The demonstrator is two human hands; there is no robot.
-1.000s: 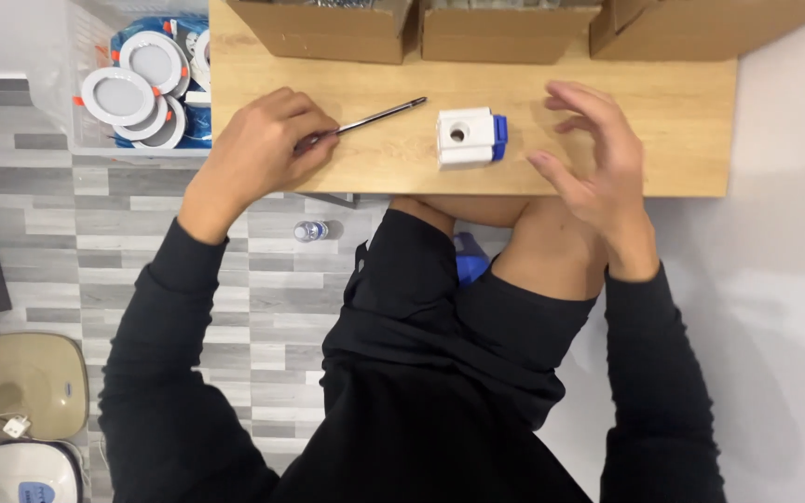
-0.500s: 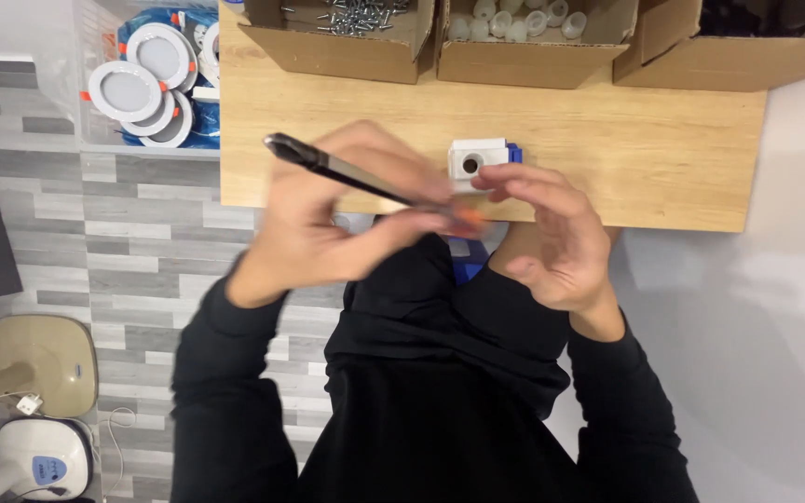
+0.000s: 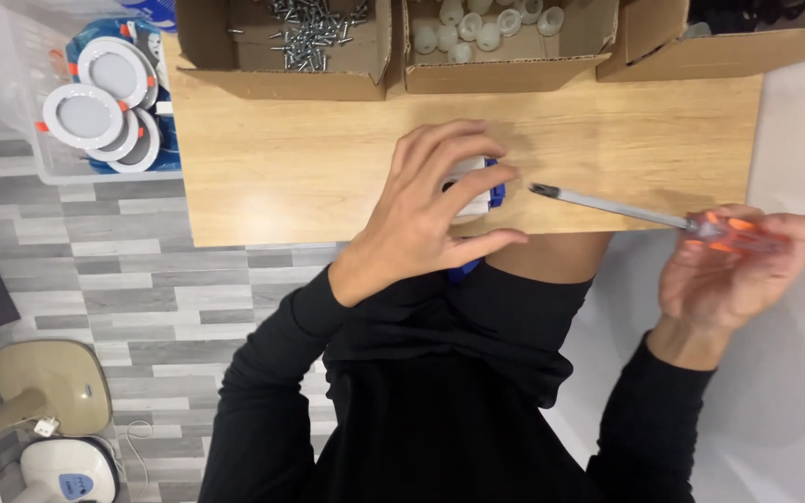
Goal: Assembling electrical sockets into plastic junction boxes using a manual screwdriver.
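My left hand [image 3: 421, 219] reaches over the near edge of the wooden table [image 3: 272, 177], its fingers curled around a small white and blue plastic part [image 3: 479, 183] that rests on the tabletop. The hand hides most of the part. To the right, past the table's front edge, my right hand [image 3: 733, 279] grips the clear orange handle of a screwdriver [image 3: 607, 207]. The metal shaft points left, and its tip hovers a short way right of the part without touching it.
Along the table's far edge stand three open cardboard boxes: one with loose screws [image 3: 305, 37], one with small white caps [image 3: 486, 28], and one at the right [image 3: 701, 47]. A clear bin of round white lamps [image 3: 104, 102] sits at the left. Grey tiled floor lies below.
The screwdriver passed from my left hand to my right hand, which swung out to the right. My left hand dropped onto the white and blue part.
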